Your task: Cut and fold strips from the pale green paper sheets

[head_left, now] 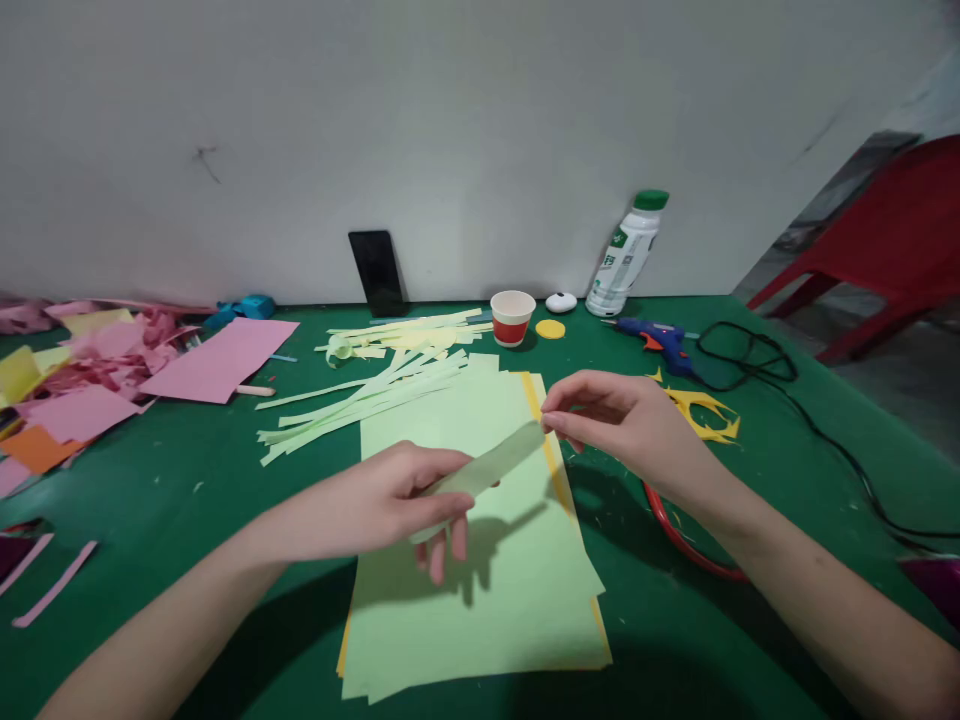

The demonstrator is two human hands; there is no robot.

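Note:
A pale green paper strip (499,460) is stretched at a slant between my two hands. Its lower left end lies in my left hand (420,500), gripped between thumb and fingers. My right hand (600,410) pinches the upper right end. Beneath them, light green paper sheets (465,620) lie stacked with yellow sheets showing at the edges, and shadows of the hands fall on them. Cut green and cream paper strips (375,395) are heaped just behind the stack.
A paper cup (512,320), yellow disc (550,329), phone (377,272) and bottle (626,255) stand along the wall. To the right lie a glue gun (660,343) with its cord, yellow scraps (705,415) and a red curved handle (686,545). Pink paper (221,360) covers the left.

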